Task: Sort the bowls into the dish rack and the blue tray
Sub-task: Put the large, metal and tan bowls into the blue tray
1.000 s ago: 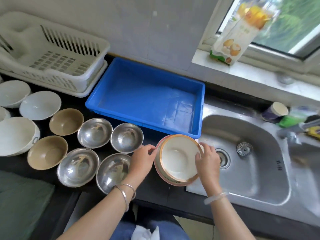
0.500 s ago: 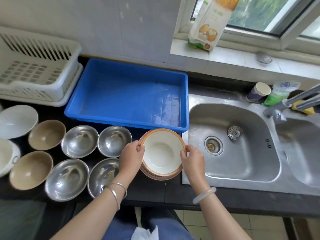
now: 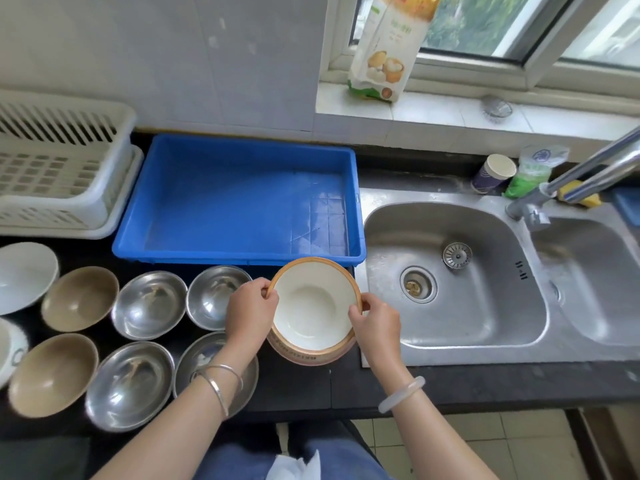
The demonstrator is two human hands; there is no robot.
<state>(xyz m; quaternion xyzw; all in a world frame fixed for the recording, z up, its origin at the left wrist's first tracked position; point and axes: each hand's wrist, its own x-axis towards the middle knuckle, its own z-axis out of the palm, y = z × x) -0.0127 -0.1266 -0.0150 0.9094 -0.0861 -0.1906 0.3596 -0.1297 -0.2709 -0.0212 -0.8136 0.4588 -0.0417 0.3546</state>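
Bowl [image 3: 313, 306] shifted left off sink [image 3: 381, 358] toward blue tray [image 3: 242, 259] | left hand [image 3: 251, 308]; right hand [image 3: 375, 322]: each pinching its rim

Four steel bowls [image 3: 150, 304] [image 3: 218, 296] [image 3: 130, 384] [image 3: 204, 358], two brown bowls [image 3: 81, 297] [image 3: 53, 374] and two white bowls [image 3: 26, 275] [image 3: 10, 348] are sitting left of one orange-rimmed bowl [image 3: 313, 306]; one blue tray [image 3: 239, 202] and one dish rack [image 3: 62, 168] are standing behind it.

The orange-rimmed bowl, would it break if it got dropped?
Probably: the orange-rimmed bowl looks glazed ceramic, so likely brittle and fairly heavy. Its glossy inside may be slippery; the left hand and right hand both grip its rim.
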